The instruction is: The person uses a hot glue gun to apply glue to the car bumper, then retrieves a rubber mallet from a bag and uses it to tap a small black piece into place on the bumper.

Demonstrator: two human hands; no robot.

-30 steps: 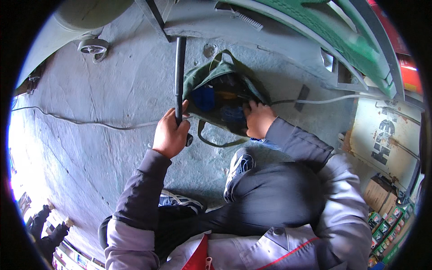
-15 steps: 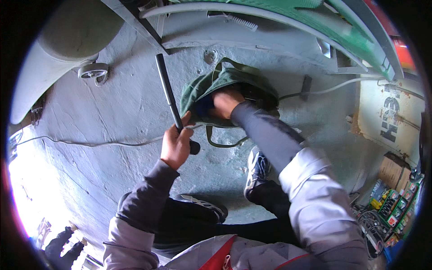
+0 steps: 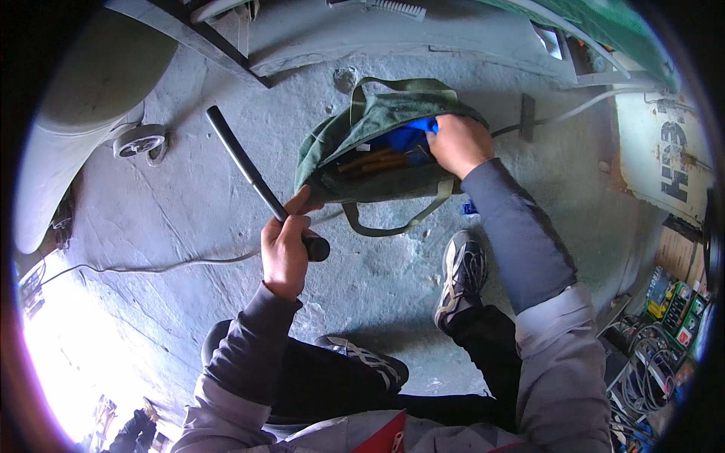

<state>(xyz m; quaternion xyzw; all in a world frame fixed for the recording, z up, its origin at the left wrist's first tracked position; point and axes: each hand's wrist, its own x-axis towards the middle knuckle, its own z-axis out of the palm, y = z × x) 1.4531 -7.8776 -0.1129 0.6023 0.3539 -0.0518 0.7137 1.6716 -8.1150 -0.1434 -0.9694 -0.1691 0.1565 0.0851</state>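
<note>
My left hand (image 3: 287,249) is closed around a black bar (image 3: 245,170), near the thicker round end; the bar slants up and away to the left. That hand's fingertips also touch the left corner of a green fabric bag (image 3: 325,155) on the floor. The bag's mouth gapes toward me, its two strap handles (image 3: 393,226) lying loose to either side. My right hand (image 3: 462,143) is at the right end of the opening, fingers closed on bunched blue cloth (image 3: 408,136). Brownish long pieces (image 3: 377,161) lie inside the bag; their kind is unclear.
A grey cable (image 3: 181,261) crosses the floor behind the bag. A small blue object (image 3: 470,208) is near my right forearm. A wheel-like part (image 3: 140,140) stands at the left, a metal frame (image 3: 200,41) above. Coiled cables (image 3: 642,377) and boxes (image 3: 676,302) fill the right edge.
My right hand has drawn back from deep inside the bag to its right end, and more blue cloth and the bag's contents show. The black bar has tipped further left.
</note>
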